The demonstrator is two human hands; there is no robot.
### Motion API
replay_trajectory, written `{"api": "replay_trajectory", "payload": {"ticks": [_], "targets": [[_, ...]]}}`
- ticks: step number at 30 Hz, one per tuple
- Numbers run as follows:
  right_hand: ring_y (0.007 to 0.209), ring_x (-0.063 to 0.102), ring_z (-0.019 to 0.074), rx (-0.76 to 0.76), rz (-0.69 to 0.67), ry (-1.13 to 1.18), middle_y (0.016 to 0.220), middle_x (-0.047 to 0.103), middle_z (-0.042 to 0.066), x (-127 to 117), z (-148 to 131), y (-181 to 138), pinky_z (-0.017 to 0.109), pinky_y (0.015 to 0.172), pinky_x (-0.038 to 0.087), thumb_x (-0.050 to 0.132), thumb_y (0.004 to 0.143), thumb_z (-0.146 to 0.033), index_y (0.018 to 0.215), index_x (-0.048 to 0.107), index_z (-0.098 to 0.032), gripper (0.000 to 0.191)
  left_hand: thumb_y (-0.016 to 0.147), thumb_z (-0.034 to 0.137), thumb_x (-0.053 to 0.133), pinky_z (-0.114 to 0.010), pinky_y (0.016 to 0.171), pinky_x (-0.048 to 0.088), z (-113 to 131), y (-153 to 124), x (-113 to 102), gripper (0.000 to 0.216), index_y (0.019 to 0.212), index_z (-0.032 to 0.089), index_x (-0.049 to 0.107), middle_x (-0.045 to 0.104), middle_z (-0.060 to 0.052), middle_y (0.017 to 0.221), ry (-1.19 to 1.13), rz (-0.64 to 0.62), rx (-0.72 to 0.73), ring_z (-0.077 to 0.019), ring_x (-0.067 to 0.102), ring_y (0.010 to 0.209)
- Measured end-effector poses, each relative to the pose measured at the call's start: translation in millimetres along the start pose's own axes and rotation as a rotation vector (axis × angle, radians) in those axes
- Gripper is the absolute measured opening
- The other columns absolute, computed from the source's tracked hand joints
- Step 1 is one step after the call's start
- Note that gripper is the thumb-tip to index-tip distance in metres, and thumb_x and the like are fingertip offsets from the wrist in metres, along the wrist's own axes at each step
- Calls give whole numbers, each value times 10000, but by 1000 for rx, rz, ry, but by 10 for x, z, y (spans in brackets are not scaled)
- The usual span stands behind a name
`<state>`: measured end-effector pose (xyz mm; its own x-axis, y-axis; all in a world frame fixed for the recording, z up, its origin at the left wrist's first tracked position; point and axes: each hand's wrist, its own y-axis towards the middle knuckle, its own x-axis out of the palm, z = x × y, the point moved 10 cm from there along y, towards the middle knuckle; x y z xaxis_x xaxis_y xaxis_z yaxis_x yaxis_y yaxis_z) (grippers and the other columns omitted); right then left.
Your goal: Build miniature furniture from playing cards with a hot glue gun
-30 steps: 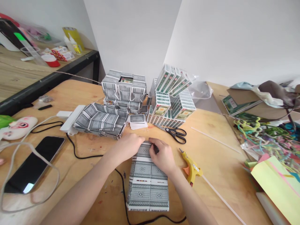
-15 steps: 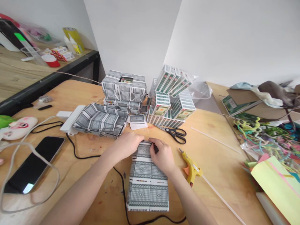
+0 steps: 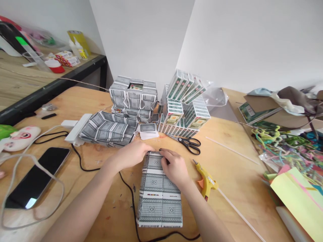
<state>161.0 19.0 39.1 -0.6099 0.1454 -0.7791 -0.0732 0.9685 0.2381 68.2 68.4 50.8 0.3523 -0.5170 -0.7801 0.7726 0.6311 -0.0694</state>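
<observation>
A flat sheet of joined green-backed playing cards [image 3: 158, 195] lies on the wooden table in front of me. My left hand [image 3: 130, 154] rests at the sheet's far left corner, fingers curled onto its top edge. My right hand [image 3: 174, 168] presses down on the far right part of the sheet, fingers bent and pinching its top edge. A yellow glue gun [image 3: 206, 179] lies just right of my right hand. Black scissors [image 3: 189, 144] lie beyond it.
A tray built of cards [image 3: 108, 129] and a card box [image 3: 133, 94] stand behind, beside stacked card packs [image 3: 185, 104]. A phone [image 3: 35, 176] and cables lie at left. Pipe cleaners and coloured paper [image 3: 297, 195] crowd the right side.
Both hands stay at the sheet's far edge. The left hand has shifted slightly left and the fingers of both have moved a little.
</observation>
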Motion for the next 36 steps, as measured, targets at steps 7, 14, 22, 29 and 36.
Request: {"api": "replay_trajectory", "payload": {"ticks": [7,14,22,29,36], "targets": [[944,644,189,-34,-12,-89,1052,682,66,42,-32,6,316,872,503,444,786,-81,909,656,-202,273,840,271,468,-267,790,462,-285,87,22,276,953,193,707,721,-30,976,-174,48,-130,-178,647,876],[916,647,188,-22,-8,-82,1015,691,54,31,-31,15,296,854,496,441,781,-77,867,650,-205,260,764,259,568,-268,771,471,-415,204,252,226,900,165,721,734,-41,901,-366,7,-158,-186,652,836],[954,633,195,153,73,61,1014,689,48,-94,166,-13,333,886,483,478,775,-138,952,645,-208,254,719,280,614,-282,799,471,-552,214,353,272,933,141,708,725,-57,942,-538,-48,-233,-194,645,876],[866,664,233,626,21,267,1004,681,107,-169,739,-465,330,694,539,512,799,-375,1064,590,-168,345,708,262,607,-288,808,455,-577,191,376,277,936,138,703,720,-63,957,-566,-64,-285,-197,636,888],[980,613,246,663,-28,489,1015,663,85,54,678,-567,334,802,500,546,774,-432,1048,573,-176,376,688,316,615,-280,763,443,-618,144,411,338,960,133,697,711,-74,949,-551,-129,-338,-216,622,881]]}}
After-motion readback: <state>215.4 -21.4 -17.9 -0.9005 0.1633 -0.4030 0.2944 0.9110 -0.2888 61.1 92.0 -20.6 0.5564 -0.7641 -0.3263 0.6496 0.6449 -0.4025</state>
